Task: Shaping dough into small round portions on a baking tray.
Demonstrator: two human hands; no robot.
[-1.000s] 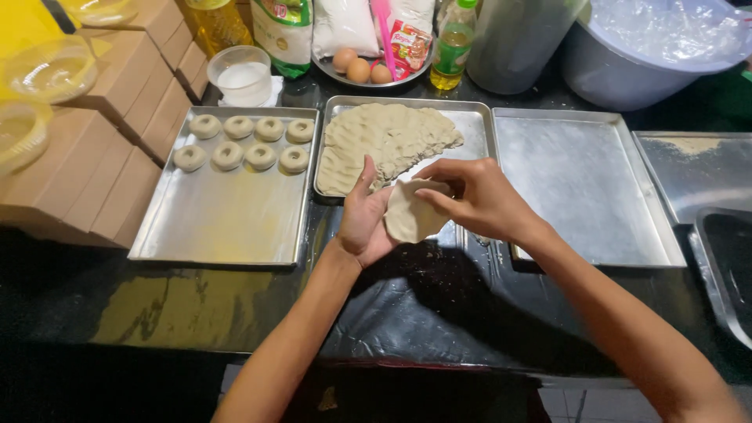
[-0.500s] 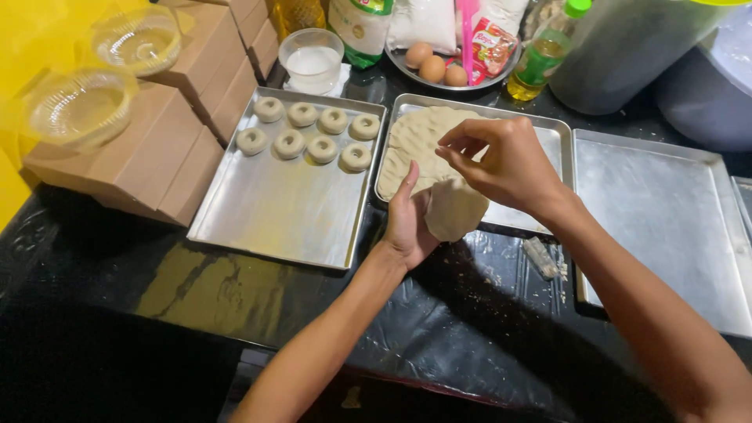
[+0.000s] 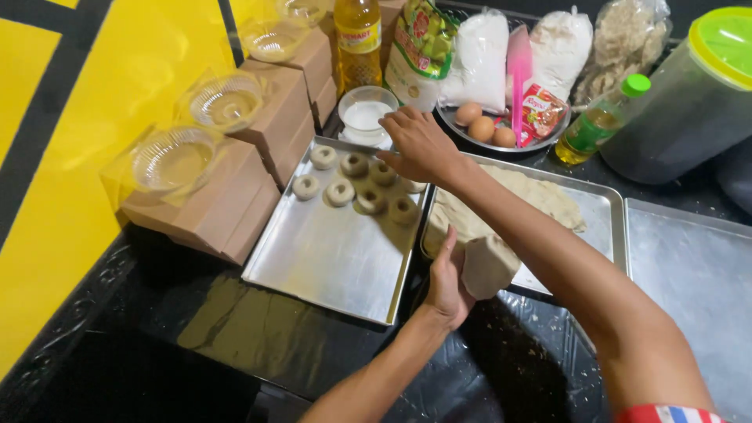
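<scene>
Pale grey-brown lump of soft dough (image 3: 487,266): cupped in my left hand (image 3: 448,283), fingers wrapped round its near side, held just over the front edge of the middle metal tray (image 3: 607,227), which carries a flattened sheet of the same dough (image 3: 517,200). My right hand (image 3: 421,143): reached out across to the far right corner of the left-hand shiny rectangular metal tray (image 3: 321,258), palm down, fingers drawn together over a small ring-shaped dough piece (image 3: 413,186); whether they pinch anything I cannot tell. Seven further dough rings (image 3: 352,188) sit in two rows at that tray's far end. Just beyond: small clear cup of white powder (image 3: 366,116). Behind, on the black bench (image 3: 235,329): bottle of yellow oil (image 3: 358,39), bags of white flour (image 3: 479,59), dish with three brown eggs (image 3: 484,125), green-capped bottle (image 3: 599,125). Left: brown cardboard boxes (image 3: 227,196) topped with clear plastic bowls (image 3: 168,160). Far right: third metal tray (image 3: 697,274).
</scene>
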